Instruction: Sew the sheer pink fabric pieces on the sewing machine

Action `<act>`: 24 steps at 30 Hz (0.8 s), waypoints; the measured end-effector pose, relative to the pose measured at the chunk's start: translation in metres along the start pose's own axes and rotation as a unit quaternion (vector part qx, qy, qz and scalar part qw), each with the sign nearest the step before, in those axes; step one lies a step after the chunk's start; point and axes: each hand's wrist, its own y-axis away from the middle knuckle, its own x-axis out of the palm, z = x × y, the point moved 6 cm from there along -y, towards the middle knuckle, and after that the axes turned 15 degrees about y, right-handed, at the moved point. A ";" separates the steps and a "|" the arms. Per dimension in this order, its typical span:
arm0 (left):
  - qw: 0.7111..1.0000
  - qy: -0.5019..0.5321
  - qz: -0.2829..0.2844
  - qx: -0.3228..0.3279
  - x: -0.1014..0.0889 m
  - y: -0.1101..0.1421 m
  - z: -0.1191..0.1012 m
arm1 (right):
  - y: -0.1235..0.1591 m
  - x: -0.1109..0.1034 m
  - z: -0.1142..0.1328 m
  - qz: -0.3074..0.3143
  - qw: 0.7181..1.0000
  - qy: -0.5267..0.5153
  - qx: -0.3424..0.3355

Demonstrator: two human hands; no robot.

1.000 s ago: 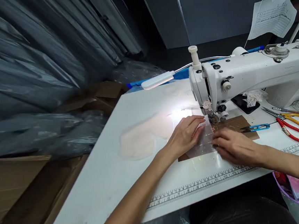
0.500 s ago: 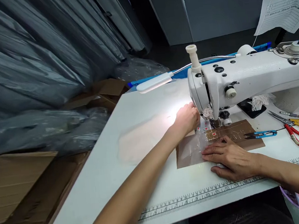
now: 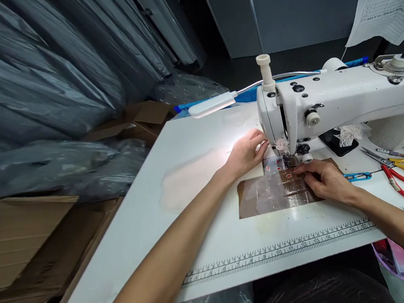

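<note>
Presser foot as the clock's centre, and here's the action! The left hand is between nine and ten o'clock, right beside the head of the white sewing machine, thumb and forefinger close together; whether anything is pinched there, I can't tell. Over at four o'clock, the right hand, forefinger stretched toward the foot, fingertips down on the work; whether they pinch or just press, I can't say.

And the work itself? A clear plastic sheet at seven o'clock, lying over a brown sheet flat on the white table, small red-marked bits showing close by the foot!

Out between three and four, blue snips, partly behind the right hand, then scissors with red and yellow handles. Lamp glowing at ten, printed ruler along six!
</note>
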 end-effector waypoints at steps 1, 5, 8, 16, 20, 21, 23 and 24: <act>1.000 0.007 0.005 0.025 -0.004 0.013 -0.010 | -0.001 -0.001 0.001 0.001 1.000 0.013 -0.007; 0.981 0.139 0.081 0.105 -0.009 0.068 -0.057 | 0.009 0.007 0.012 0.049 0.994 0.077 -0.058; 0.969 0.193 0.135 0.073 -0.002 0.098 -0.071 | 0.038 0.015 0.024 0.094 0.982 0.153 -0.064; 0.974 0.196 0.091 0.073 -0.003 0.095 -0.080 | 0.102 0.010 0.104 0.171 0.946 -0.009 -0.277; 0.988 0.112 0.030 0.103 -0.005 0.080 -0.086 | 0.075 0.019 0.084 0.100 0.962 0.139 -0.210; 0.990 0.082 0.009 0.116 -0.003 0.079 -0.087 | 0.072 0.025 0.078 0.104 0.960 0.162 -0.204; 0.988 0.042 -0.014 0.146 0.004 0.082 -0.089 | 0.071 0.034 0.071 0.115 0.956 0.179 -0.202; 0.987 0.037 -0.011 0.158 0.009 0.084 -0.089 | 0.072 0.037 0.069 0.117 0.957 0.175 -0.201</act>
